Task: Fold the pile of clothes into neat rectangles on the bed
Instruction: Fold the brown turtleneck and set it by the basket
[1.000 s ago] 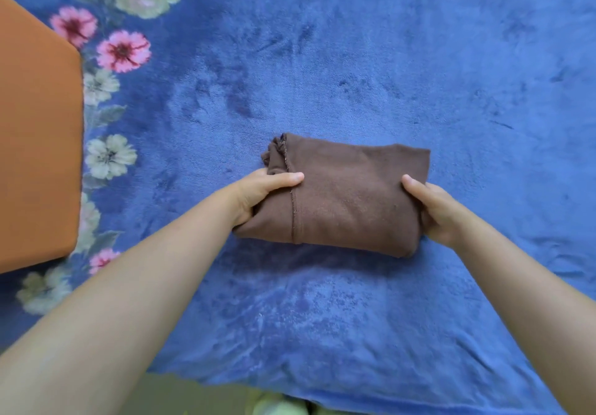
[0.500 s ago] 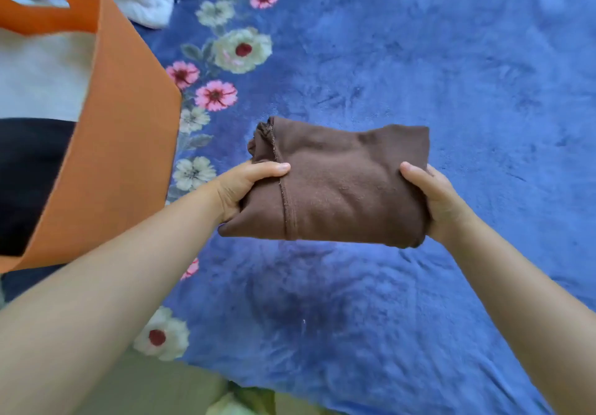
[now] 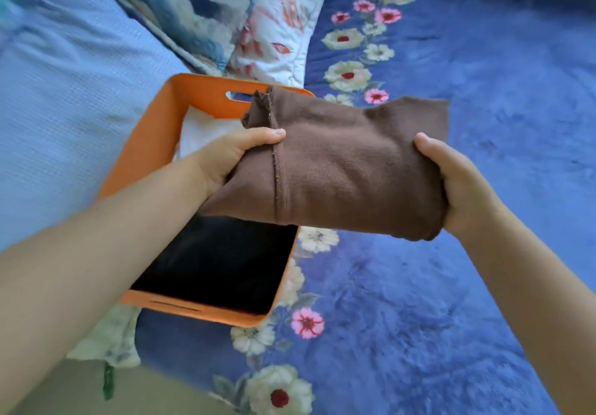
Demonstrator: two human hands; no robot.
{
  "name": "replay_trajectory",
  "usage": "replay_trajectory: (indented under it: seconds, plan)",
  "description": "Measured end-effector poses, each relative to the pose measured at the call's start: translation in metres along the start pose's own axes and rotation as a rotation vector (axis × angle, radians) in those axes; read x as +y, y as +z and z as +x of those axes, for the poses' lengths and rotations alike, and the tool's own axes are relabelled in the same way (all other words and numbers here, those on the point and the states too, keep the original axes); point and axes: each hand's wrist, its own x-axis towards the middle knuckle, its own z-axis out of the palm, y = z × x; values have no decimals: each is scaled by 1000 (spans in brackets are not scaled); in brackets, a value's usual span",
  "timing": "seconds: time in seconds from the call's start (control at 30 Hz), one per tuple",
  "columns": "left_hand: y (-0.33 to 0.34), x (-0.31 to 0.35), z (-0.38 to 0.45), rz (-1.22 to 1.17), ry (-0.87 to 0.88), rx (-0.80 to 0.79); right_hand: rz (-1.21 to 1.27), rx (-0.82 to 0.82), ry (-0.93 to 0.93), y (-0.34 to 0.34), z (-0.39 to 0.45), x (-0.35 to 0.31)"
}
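A folded brown garment [image 3: 348, 166] hangs in the air between my hands, a seam running down its left third. My left hand [image 3: 232, 156] grips its left end, thumb on top. My right hand [image 3: 458, 182] grips its right end, thumb on top and fingers under. The bundle is over the right edge of an orange bin [image 3: 151, 144]. Inside the bin lie a black folded item [image 3: 219, 260] near me and a white one [image 3: 203, 134] farther back.
The blue plush blanket [image 3: 483, 124] with a flower border covers the bed to the right. A light blue pillow [image 3: 64, 92] lies left of the bin, and a patterned quilt [image 3: 245, 18] is bunched behind it. The bed's front edge runs along the bottom left.
Both hands lifted the brown bundle off the blanket and carried it left, over the orange bin. The view swung left, bringing the bin, pillow and quilt into sight.
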Motion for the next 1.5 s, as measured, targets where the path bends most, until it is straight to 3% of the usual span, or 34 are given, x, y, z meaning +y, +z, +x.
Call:
replay_trajectory:
  seconds: [0.1,0.23,0.47,0.6,0.67,0.73,0.77,0.83,0.87,0.93,1.03,1.17,1.5]
  plan:
    - [-59,21,-2,50,45,99,-70,-7,-38,60,23,4]
    - [-120,37,10,64,-27,180,-203,5,-41,122,61,21]
    - [-171,45,66,133,-59,257,-392,264,-48,163,123,47]
    - [-177,17,99,645,-53,386,-607,416,-13,166,133,65]
    - [-172,6,102,908,-18,563,-828,456,-50,170,131,73]
    - [-162,3,91,1110,134,729,-1071,446,-93,173,125,77]
    - [-158,-1,87,1221,318,769,-1227,427,-126,175,121,77]
    - [-150,-10,90,1409,712,729,-1476,371,-276,177,120,77]
    - [-146,-15,93,1477,786,650,-1526,331,-366,179,123,77]
    - [-139,-20,99,1534,602,496,-1587,233,-431,180,134,79]
    - [-142,-31,110,1565,327,465,-1634,164,-270,178,153,89]
    - [-147,-44,117,1639,227,442,-1590,189,-163,173,162,105]
    - [-157,-52,143,1665,188,404,-1528,321,-319,172,185,130]
